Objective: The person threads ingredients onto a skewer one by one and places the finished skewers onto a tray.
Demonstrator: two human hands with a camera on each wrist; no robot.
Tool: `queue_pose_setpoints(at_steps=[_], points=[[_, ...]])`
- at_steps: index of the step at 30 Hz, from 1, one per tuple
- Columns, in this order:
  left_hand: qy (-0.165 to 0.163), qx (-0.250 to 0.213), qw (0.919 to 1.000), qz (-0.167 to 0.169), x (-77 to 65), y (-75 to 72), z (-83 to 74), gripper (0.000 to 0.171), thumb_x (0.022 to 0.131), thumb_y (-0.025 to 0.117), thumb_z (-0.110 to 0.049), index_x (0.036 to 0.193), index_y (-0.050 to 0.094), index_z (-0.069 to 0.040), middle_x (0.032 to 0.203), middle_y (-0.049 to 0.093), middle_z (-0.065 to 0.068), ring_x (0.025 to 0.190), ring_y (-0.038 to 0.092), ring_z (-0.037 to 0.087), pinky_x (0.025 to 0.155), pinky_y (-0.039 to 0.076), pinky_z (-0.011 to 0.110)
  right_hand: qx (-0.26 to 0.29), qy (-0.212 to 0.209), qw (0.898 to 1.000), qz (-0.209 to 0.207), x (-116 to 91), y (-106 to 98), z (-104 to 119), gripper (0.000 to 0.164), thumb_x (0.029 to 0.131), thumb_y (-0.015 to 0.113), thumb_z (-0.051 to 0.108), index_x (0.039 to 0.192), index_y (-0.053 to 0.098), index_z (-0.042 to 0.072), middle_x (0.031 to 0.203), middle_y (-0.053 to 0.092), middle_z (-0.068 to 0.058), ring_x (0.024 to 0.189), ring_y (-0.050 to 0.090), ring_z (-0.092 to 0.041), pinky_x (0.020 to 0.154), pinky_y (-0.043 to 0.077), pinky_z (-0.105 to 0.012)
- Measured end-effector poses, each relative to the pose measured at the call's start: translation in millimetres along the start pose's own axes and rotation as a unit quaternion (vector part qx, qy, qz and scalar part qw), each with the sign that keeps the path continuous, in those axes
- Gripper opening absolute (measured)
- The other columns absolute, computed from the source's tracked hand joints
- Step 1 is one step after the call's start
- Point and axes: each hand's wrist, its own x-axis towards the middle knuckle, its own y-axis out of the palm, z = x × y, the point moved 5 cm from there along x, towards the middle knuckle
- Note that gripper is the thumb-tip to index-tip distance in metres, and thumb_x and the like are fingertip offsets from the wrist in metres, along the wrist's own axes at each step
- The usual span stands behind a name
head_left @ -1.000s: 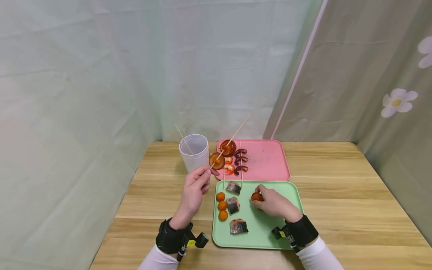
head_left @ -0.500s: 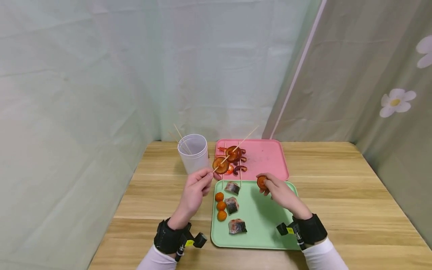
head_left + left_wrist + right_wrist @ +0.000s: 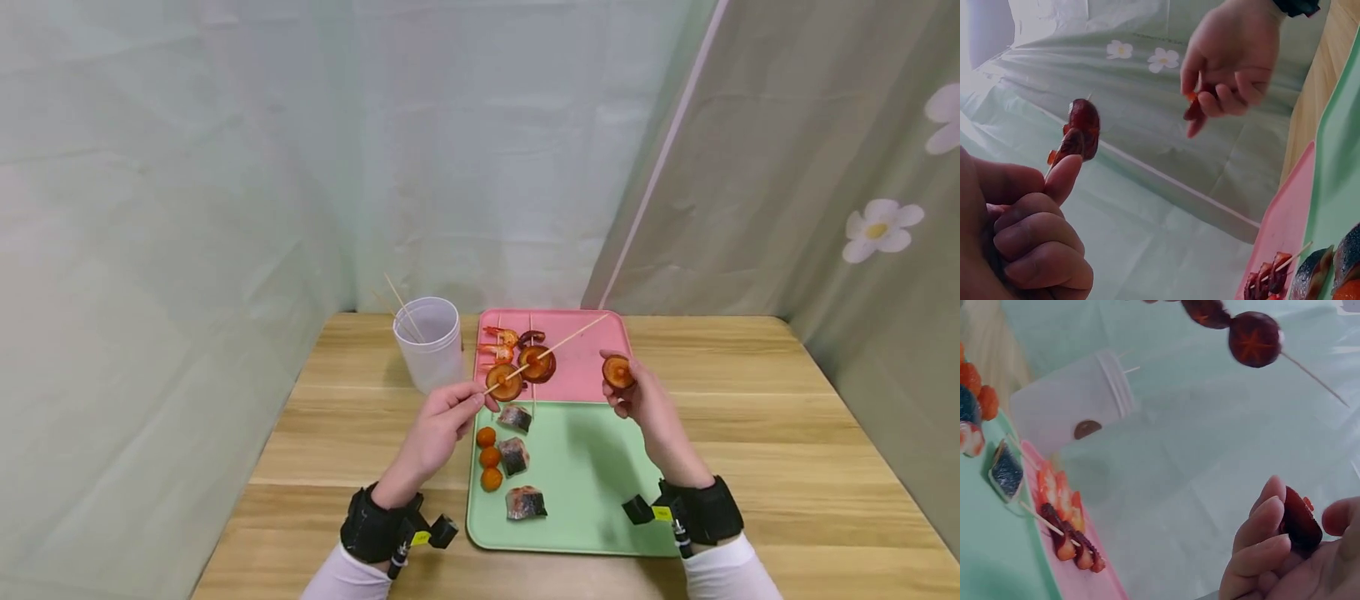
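Note:
My left hand [image 3: 438, 427] pinches the lower end of a thin wooden skewer [image 3: 576, 333] between thumb and index finger. Two brown shiitake mushroom caps [image 3: 504, 382] are threaded on it, and its bare tip points up and right. The right wrist view shows a star-shaped cut on the outer mushroom cap [image 3: 1254, 340]. My right hand [image 3: 654, 417] holds a loose shiitake cap [image 3: 618, 372] between thumb and fingers, its underside facing me, right of the skewer's tip. That loose cap [image 3: 1301, 522] appears edge-on in the right wrist view.
A green tray [image 3: 585, 500] carries fish pieces [image 3: 527, 502] and orange balls [image 3: 490, 457]. Behind it, a pink tray [image 3: 585, 379] bears a shrimp skewer [image 3: 495, 353] and a skewer of dark curled pieces [image 3: 532, 337], partly hidden. A white tub [image 3: 431, 362] with skewers stands left.
My right hand has lifted the loose mushroom cap off the green tray, moving up and right and turning it. The left hand has tilted the skewer's tip down to the right.

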Motion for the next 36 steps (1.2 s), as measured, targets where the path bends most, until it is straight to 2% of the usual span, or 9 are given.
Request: queue_pose_setpoints(at_steps=[5,13,19,26,31,36], points=[[-0.001,0.029,0.9994,0.017,-2.2,0.0,0.3,0.031,0.112,0.045,-0.006,0.106,0.071,0.009,0.064,0.038,-0.002,0.054,0.035,0.012,0.054,0.029,0.024,0.064,-0.037,0.997,0.015,-3.9,0.2,9.2,0.043,0.120,0.026,0.030,0.148,0.052,0.012,0.093,0.059,-0.001,0.077,0.051,-0.013,0.065,0.034,-0.026],[0.017,0.086,0.9951,0.046,-0.9,3.4,1.5,0.027,0.112,0.049,-0.007,0.103,0.074,0.002,0.068,0.040,-0.003,0.059,0.036,0.013,0.061,0.032,0.027,0.097,-0.072,0.992,-0.025,-6.4,-2.3,22.0,0.040,0.120,0.031,0.030,0.143,0.058,0.011,0.081,0.046,0.000,0.068,0.040,-0.014,0.063,0.024,-0.035],[0.030,0.123,0.9902,0.059,0.2,8.7,2.1,0.028,0.112,0.050,-0.010,0.102,0.075,-0.003,0.073,0.047,-0.002,0.070,0.044,0.015,0.070,0.038,0.031,0.114,-0.097,0.988,-0.027,-9.1,-3.4,25.7,0.042,0.120,0.032,0.031,0.137,0.063,0.010,0.079,0.043,-0.001,0.067,0.034,-0.018,0.064,0.021,-0.038],[0.043,0.142,0.9870,0.061,0.8,13.1,1.1,0.029,0.112,0.051,-0.010,0.099,0.077,-0.007,0.070,0.043,-0.007,0.068,0.043,0.012,0.067,0.037,0.029,0.088,-0.108,0.990,-0.032,-12.9,-5.2,27.4,0.040,0.120,0.031,0.031,0.135,0.064,0.016,0.081,0.044,-0.001,0.067,0.037,-0.017,0.065,0.022,-0.039],[0.059,0.150,0.9852,0.059,2.2,13.8,0.6,0.028,0.111,0.053,-0.008,0.096,0.076,-0.005,0.069,0.043,-0.009,0.066,0.043,0.010,0.064,0.037,0.028,0.062,-0.099,0.992,-0.042,-14.6,-6.7,28.2,0.040,0.120,0.034,0.033,0.140,0.059,0.009,0.087,0.046,-0.002,0.071,0.042,-0.015,0.068,0.023,-0.040],[0.052,0.163,0.9832,0.062,3.1,14.6,2.5,0.028,0.111,0.052,-0.008,0.096,0.076,-0.006,0.067,0.041,-0.010,0.062,0.040,0.009,0.061,0.035,0.027,0.046,-0.097,0.993,-0.050,-16.3,-6.6,29.8,0.040,0.119,0.036,0.034,0.139,0.059,0.009,0.086,0.047,-0.002,0.071,0.044,-0.015,0.068,0.024,-0.041]])
